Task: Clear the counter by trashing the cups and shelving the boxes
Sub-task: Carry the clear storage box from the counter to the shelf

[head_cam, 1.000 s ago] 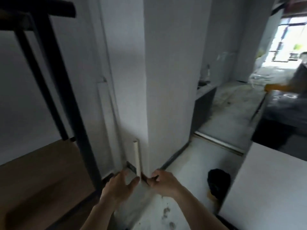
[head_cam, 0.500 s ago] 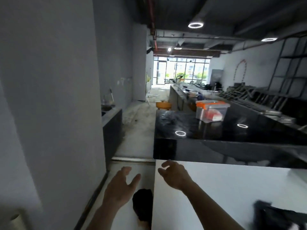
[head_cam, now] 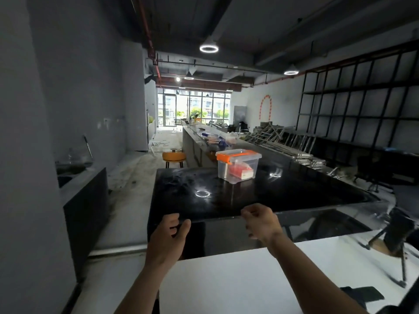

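Left hand (head_cam: 169,236): raised over the near edge of the white table (head_cam: 260,279), fingers loosely curled, holding nothing.
Right hand (head_cam: 260,223): raised at about the same height, well apart from the left, fingers curled in a loose fist, nothing in it.
Box (head_cam: 238,165): clear plastic with an orange-latched lid, standing upright on the black counter (head_cam: 294,189), well beyond both hands and slightly nearer the right one; something red and white lies inside.
Stool (head_cam: 174,157): orange, past the counter's far left corner.
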The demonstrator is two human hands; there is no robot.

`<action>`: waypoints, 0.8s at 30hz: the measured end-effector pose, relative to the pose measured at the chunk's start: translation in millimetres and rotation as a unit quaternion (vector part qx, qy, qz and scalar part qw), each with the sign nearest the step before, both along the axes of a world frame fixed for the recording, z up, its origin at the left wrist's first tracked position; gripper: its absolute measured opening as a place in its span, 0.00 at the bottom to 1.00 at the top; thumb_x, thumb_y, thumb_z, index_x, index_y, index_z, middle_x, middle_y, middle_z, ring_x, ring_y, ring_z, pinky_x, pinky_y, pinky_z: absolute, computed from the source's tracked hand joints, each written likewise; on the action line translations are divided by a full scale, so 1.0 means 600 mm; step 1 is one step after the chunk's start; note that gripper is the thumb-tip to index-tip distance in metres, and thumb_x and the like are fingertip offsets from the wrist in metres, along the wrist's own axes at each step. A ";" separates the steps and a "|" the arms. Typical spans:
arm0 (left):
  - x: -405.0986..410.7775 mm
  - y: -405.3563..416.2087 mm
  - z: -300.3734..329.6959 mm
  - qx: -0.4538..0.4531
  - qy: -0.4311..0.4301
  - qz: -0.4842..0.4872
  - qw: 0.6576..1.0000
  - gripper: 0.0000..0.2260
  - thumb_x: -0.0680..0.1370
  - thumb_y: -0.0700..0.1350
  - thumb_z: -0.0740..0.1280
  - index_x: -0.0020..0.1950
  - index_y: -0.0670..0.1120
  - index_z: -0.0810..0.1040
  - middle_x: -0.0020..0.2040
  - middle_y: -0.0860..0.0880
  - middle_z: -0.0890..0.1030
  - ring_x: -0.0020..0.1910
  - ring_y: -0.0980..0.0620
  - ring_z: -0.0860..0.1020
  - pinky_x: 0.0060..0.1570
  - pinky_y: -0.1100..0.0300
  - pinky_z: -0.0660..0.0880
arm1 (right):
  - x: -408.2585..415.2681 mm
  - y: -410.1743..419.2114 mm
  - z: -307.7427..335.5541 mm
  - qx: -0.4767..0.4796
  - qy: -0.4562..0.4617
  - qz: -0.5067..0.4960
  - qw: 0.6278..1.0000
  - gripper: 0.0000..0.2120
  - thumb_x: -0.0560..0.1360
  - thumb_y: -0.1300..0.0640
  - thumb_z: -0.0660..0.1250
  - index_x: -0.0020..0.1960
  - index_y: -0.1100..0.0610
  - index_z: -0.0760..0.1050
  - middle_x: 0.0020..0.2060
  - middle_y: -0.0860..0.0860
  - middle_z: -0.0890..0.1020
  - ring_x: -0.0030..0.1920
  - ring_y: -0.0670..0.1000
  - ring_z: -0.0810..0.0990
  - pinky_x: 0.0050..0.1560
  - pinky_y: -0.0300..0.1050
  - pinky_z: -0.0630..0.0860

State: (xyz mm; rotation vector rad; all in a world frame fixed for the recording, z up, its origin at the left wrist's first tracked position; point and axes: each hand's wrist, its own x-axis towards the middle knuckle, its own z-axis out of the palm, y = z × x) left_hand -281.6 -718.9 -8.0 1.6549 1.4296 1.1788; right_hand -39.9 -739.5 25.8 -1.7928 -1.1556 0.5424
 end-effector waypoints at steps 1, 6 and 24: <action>0.017 0.023 0.005 0.000 -0.009 0.001 1.000 0.22 0.78 0.59 0.65 0.69 0.50 0.72 0.64 0.50 0.79 0.56 0.54 0.77 0.53 0.59 0.71 | 0.025 0.028 0.001 0.005 0.007 -0.011 1.000 0.05 0.74 0.48 0.69 0.46 0.47 0.81 0.46 0.53 0.86 0.45 0.60 0.86 0.48 0.62 0.85; 0.123 0.160 0.034 -0.016 -0.034 0.015 0.999 0.23 0.78 0.58 0.65 0.70 0.50 0.72 0.65 0.49 0.78 0.54 0.55 0.76 0.53 0.58 0.71 | 0.162 0.189 0.012 0.022 0.016 -0.042 0.999 0.10 0.70 0.44 0.68 0.47 0.46 0.81 0.45 0.51 0.86 0.48 0.58 0.86 0.50 0.61 0.85; 0.442 0.511 0.113 -0.126 -0.159 0.005 0.979 0.32 0.76 0.63 0.65 0.77 0.55 0.62 0.75 0.49 0.71 0.71 0.47 0.71 0.72 0.46 0.67 | 0.441 0.600 0.083 0.020 0.166 0.057 0.984 0.36 0.76 0.45 0.72 0.79 0.53 0.63 0.74 0.54 0.72 0.70 0.58 0.74 0.72 0.60 0.71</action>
